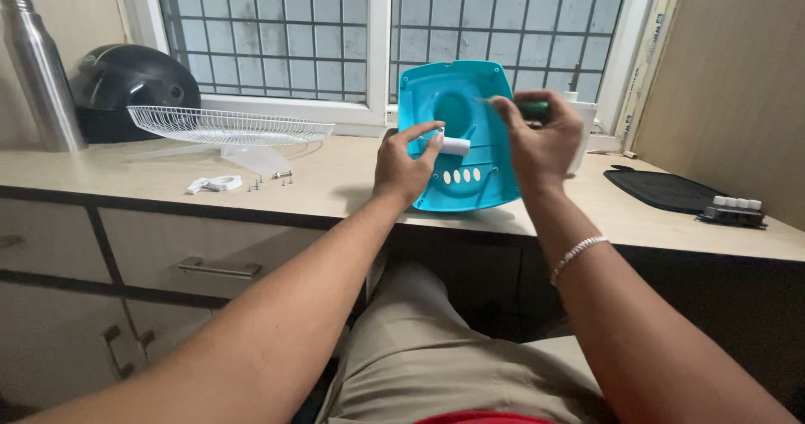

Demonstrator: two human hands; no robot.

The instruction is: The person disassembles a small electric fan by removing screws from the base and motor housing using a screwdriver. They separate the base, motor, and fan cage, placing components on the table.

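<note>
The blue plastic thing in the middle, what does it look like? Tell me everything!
The blue plastic cover is a bright turquoise shell with rounded corners, smooth and glossy. It stands tilted on the beige countertop, its hollow inside facing the camera. Low down is a row of four oval slots. The left hand pinches a white tube sticking out of its middle, and the right hand holds a green-handled screwdriver against it.

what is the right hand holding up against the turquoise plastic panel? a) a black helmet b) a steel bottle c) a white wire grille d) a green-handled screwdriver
d: the right hand grips a green-handled screwdriver with its tip at the turquoise plastic panel, while the steel bottle, white wire grille and black helmet sit untouched on the counter to the left.
</note>
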